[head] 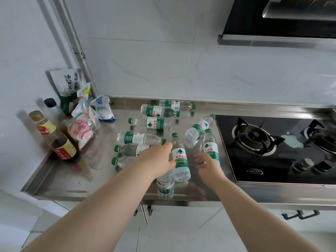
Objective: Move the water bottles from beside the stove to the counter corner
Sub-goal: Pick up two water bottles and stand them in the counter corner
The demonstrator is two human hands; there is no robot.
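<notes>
Several clear water bottles with green caps and green-white labels lie scattered on the steel counter (72, 179) left of the gas stove (254, 160). My left hand (158, 159) grips one water bottle (181, 157) from its left side; that bottle's cap points away from me. A second bottle (165, 186) lies partly under this hand near the front edge. My right hand (207, 164) hovers with fingers spread and holds nothing, just in front of a bottle (211, 148) beside the stove. Further bottles (156, 122) lie toward the back wall.
Sauce bottles (63, 150) and food bags (81, 130) crowd the counter's back-left corner, beside a vertical pipe (80, 57). A range hood (272, 24) hangs above the stove. Bare steel shows at the counter's front left. White cabinet doors sit below the counter edge.
</notes>
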